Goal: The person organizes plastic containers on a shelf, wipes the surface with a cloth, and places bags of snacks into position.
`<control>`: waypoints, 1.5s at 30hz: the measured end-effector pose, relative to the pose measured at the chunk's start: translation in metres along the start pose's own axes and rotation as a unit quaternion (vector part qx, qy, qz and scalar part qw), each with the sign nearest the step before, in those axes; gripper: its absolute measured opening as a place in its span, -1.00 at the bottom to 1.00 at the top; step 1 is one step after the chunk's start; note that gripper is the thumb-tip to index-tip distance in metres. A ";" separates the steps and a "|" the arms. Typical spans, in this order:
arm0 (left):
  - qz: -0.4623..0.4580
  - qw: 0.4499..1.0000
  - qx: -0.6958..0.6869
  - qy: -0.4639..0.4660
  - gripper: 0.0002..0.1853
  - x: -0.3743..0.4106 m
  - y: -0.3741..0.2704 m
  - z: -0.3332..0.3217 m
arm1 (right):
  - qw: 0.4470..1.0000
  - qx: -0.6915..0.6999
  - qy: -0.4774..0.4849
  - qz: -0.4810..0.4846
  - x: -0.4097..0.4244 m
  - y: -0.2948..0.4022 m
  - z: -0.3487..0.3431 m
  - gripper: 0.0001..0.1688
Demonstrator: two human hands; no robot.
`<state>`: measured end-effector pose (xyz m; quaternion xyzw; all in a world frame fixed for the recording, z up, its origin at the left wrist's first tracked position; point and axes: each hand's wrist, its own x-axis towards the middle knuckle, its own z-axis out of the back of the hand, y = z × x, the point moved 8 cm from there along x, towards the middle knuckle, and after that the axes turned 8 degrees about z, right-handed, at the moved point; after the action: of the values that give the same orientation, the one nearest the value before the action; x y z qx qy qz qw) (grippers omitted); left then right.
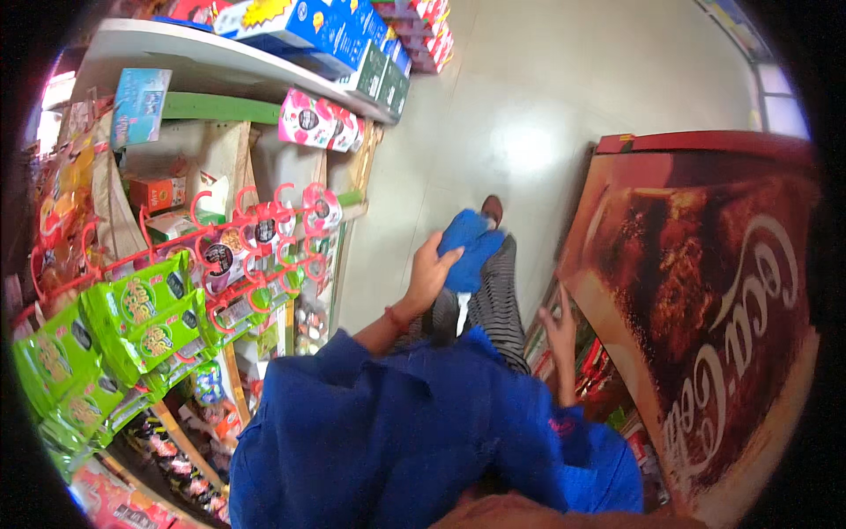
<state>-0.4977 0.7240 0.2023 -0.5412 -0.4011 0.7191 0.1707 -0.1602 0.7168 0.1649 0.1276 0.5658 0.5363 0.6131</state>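
Note:
My left hand point(429, 268) is closed around a folded blue cloth point(468, 254), with the thumb lying across it. A red band circles that wrist. The cloth hangs over my striped trouser leg point(505, 291) and hides part of it. My right hand point(560, 325) holds nothing and hangs low on the right with its fingers apart. Close beside it is the edge of a red Coca-Cola panel point(687, 278). From the picture I cannot tell whether the fingers touch that edge.
On the left, red plastic hook strips point(198, 231) carry green snack packets point(155, 317) and stick out from wooden shelving point(225, 145). Blue cartons point(330, 36) stand on a white shelf top point(185, 53). A pale tiled floor point(489, 99) runs ahead between shelving and panel.

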 end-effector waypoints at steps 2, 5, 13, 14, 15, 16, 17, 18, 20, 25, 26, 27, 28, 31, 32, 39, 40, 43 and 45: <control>0.053 0.998 -0.030 0.008 -0.70 0.021 0.002 -0.016 | 0.993 0.108 0.032 -0.038 0.062 0.024 -0.016 -0.21; 0.050 0.998 -0.028 0.016 -0.65 0.045 0.005 -0.034 | 0.961 0.230 0.141 -0.054 0.124 0.074 -0.063 -0.23; 0.150 0.966 -0.193 -0.077 -0.57 0.087 0.094 -0.007 | 0.870 0.389 0.243 -0.181 0.200 0.027 -0.209 -0.20; 0.154 0.965 -0.192 -0.089 -0.57 0.094 0.116 0.002 | 0.860 0.394 0.270 -0.181 0.204 0.019 -0.233 -0.24; 0.157 0.964 -0.189 -0.104 -0.56 0.105 0.136 0.011 | 0.847 0.399 0.300 -0.181 0.215 0.010 -0.258 -0.26; 0.199 0.955 -0.190 -0.110 -0.55 0.112 0.156 0.016 | 0.845 0.382 0.327 -0.184 0.227 -0.001 -0.280 -0.32; 0.195 0.952 -0.201 -0.121 -0.56 0.122 0.172 0.024 | 0.840 0.363 0.355 -0.190 0.240 -0.010 -0.304 -0.36; 0.186 0.950 -0.212 -0.133 -0.57 0.136 0.187 0.031 | 0.871 0.304 0.330 -0.199 0.259 -0.021 -0.321 -0.49; 0.174 0.946 -0.240 -0.130 -0.51 0.169 0.225 0.051 | 0.884 0.172 0.399 -0.170 0.300 -0.040 -0.363 -0.53; 0.115 0.945 -0.173 -0.252 -0.38 0.228 0.309 0.133 | 0.866 0.126 0.478 -0.075 0.382 -0.091 -0.475 -0.46; 0.111 0.937 -0.179 -0.278 -0.39 0.233 0.327 0.150 | 0.857 0.094 0.506 -0.009 0.394 -0.081 -0.495 -0.46; 0.104 0.928 -0.189 -0.304 -0.40 0.238 0.344 0.167 | 0.843 0.060 0.531 0.060 0.405 -0.067 -0.513 -0.46; 0.107 0.926 -0.187 -0.309 -0.41 0.243 0.357 0.178 | 0.822 0.026 0.554 0.130 0.411 -0.055 -0.531 -0.46; 0.118 0.960 -0.075 -0.244 -0.43 0.262 0.361 0.192 | 0.793 -0.050 0.570 0.210 0.436 -0.041 -0.576 -0.37; 0.114 0.975 -0.009 -0.189 -0.42 0.270 0.358 0.189 | 0.784 -0.048 0.574 0.230 0.443 -0.032 -0.587 -0.35; 0.029 0.942 0.335 0.019 -0.37 0.279 0.342 0.167 | 0.714 0.039 0.620 0.323 0.453 -0.007 -0.654 -0.43; 0.006 0.935 0.352 0.031 -0.36 0.278 0.340 0.165 | 0.693 0.062 0.627 0.350 0.449 -0.001 -0.666 -0.46; -0.053 0.911 0.406 0.050 -0.33 0.274 0.334 0.157 | 0.728 0.132 0.508 0.441 0.436 0.031 -0.679 -0.53; -0.077 0.895 0.437 0.042 -0.32 0.272 0.329 0.155 | 0.769 0.120 0.366 0.510 0.425 0.048 -0.696 -0.51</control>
<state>-0.6745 0.6439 -0.2080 -0.4091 -0.0798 0.7830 0.4617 -0.8547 0.7626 -0.2633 0.2641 0.6583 0.7045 -0.0245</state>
